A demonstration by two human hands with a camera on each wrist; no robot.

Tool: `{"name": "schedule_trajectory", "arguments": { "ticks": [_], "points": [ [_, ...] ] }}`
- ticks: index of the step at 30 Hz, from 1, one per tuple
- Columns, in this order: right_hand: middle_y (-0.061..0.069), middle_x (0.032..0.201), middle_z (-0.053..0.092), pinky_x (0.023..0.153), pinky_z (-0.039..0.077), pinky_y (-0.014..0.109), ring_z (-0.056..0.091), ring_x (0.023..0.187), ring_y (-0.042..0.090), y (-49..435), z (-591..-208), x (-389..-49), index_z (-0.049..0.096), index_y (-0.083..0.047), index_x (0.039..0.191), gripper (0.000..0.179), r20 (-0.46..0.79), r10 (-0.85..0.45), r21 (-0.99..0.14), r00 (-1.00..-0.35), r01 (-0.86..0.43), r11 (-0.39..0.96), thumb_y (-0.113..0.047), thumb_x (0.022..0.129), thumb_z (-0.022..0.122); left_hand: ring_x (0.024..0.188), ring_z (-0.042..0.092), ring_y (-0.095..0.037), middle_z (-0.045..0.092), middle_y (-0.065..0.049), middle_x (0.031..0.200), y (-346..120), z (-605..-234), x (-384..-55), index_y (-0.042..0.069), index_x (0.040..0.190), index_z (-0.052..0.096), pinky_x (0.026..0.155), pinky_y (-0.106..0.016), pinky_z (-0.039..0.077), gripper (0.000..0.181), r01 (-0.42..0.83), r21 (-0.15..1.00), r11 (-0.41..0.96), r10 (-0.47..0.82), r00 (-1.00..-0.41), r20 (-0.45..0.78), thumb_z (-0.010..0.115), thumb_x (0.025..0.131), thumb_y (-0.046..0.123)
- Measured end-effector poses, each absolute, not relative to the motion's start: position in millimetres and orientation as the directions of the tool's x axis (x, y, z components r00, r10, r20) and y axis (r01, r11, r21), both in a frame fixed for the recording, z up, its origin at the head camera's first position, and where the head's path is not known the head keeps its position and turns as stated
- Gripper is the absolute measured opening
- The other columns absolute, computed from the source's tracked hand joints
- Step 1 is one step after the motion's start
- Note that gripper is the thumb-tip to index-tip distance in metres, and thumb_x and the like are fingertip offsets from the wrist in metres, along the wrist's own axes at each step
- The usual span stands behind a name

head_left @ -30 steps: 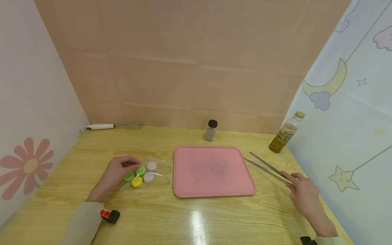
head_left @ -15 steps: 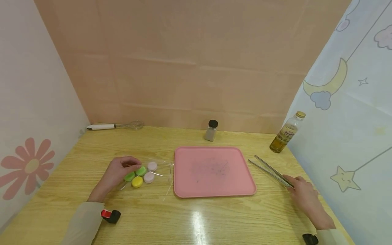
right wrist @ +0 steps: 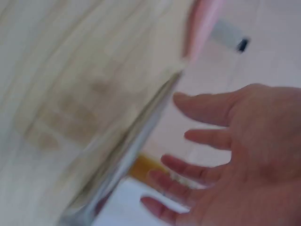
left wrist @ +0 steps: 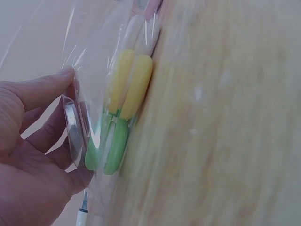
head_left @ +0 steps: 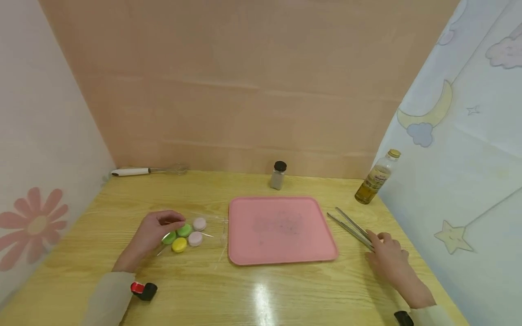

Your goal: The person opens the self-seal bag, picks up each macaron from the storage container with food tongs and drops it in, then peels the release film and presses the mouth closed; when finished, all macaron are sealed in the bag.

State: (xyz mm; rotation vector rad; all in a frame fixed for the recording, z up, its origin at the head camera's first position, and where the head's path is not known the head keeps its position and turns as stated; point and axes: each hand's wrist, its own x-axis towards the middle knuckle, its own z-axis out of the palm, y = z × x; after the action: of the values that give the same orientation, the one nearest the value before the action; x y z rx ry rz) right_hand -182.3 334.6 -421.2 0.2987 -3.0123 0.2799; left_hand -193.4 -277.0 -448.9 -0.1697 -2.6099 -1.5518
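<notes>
In the head view my left hand (head_left: 151, 231) is at the left side of a clear plastic package (head_left: 220, 231). It encloses a yellow macaron (head_left: 179, 245), a green macaron (head_left: 184, 230) and several others in green and pale pink. The left wrist view shows the thumb and curled fingers pinching the clear film (left wrist: 77, 84), with the macarons standing out just beyond. On the right, metal tongs (head_left: 350, 231) lie on the table with their tips toward the tray. Beside them my right hand (right wrist: 249, 150) has its fingers spread, separate from the metal in the right wrist view.
A pink tray (head_left: 281, 261) lies at the middle of the wooden table (head_left: 195, 290). Behind it stands a black-capped spice jar (head_left: 277, 176). An oil bottle (head_left: 373, 181) is at the back right, and a white-handled whisk (head_left: 134, 171) lies at the back left.
The tongs have shifted to the right, away from the tray, and the right hand has let go of them. The left hand stays at the package. The head view has turned slightly.
</notes>
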Motion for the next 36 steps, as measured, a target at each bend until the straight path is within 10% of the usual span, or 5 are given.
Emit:
{"name": "schedule_trajectory", "arguments": {
  "ticks": [8, 14, 24, 36],
  "points": [
    [0.011, 0.113, 0.062, 0.07, 0.054, 0.03, 0.061, 0.086, 0.013, 245, -401, -163, 0.061, 0.0, 0.132, 0.039, 0.254, -0.463, -0.399, -0.849, -0.528, 0.75, -0.003, 0.094, 0.071, 0.098, 0.061, -0.022, 0.071, -0.007, 0.11, -281, -444, -190, 0.004, 0.113, 0.074, 0.082, -0.027, 0.05, 0.025, 0.161, 0.828, 0.537, 0.059, -0.986, 0.154, 0.073, 0.096, 0.023],
    [0.007, 0.117, 0.066, 0.082, 0.055, 0.029, 0.063, 0.098, 0.012, 178, -401, -148, 0.061, -0.004, 0.134, 0.033, 0.162, -0.585, -0.63, -0.794, -0.54, 0.558, -0.009, 0.101, 0.063, 0.106, 0.059, -0.027, 0.069, -0.007, 0.115, -278, -431, -191, 0.007, 0.114, 0.074, 0.092, -0.042, 0.044, 0.025, 0.235, 0.768, 0.596, 0.091, -0.97, 0.226, 0.075, 0.095, 0.022],
    [0.019, 0.111, 0.069, 0.087, 0.056, 0.039, 0.069, 0.101, 0.035, 62, -409, -140, 0.06, 0.012, 0.126, 0.032, -0.111, -0.551, -0.982, -0.827, 0.005, 0.19, -0.009, 0.102, 0.061, 0.109, 0.061, -0.027, 0.069, -0.005, 0.116, -265, -409, -214, 0.011, 0.114, 0.073, 0.096, -0.05, 0.047, 0.025, 0.3, 0.708, 0.64, 0.175, -0.953, 0.246, 0.064, 0.102, 0.031],
    [0.03, 0.111, 0.064, 0.095, 0.052, 0.041, 0.066, 0.11, 0.037, -22, -434, -146, 0.055, 0.022, 0.119, 0.028, -0.389, -0.403, -0.82, -0.828, 0.511, -0.259, 0.001, 0.1, 0.057, 0.119, 0.059, -0.038, 0.067, -0.016, 0.125, -248, -415, -255, -0.002, 0.126, 0.067, 0.1, -0.059, 0.044, 0.037, 0.319, 0.71, 0.628, 0.313, -0.939, 0.145, 0.053, 0.108, 0.027]
  ]
}}
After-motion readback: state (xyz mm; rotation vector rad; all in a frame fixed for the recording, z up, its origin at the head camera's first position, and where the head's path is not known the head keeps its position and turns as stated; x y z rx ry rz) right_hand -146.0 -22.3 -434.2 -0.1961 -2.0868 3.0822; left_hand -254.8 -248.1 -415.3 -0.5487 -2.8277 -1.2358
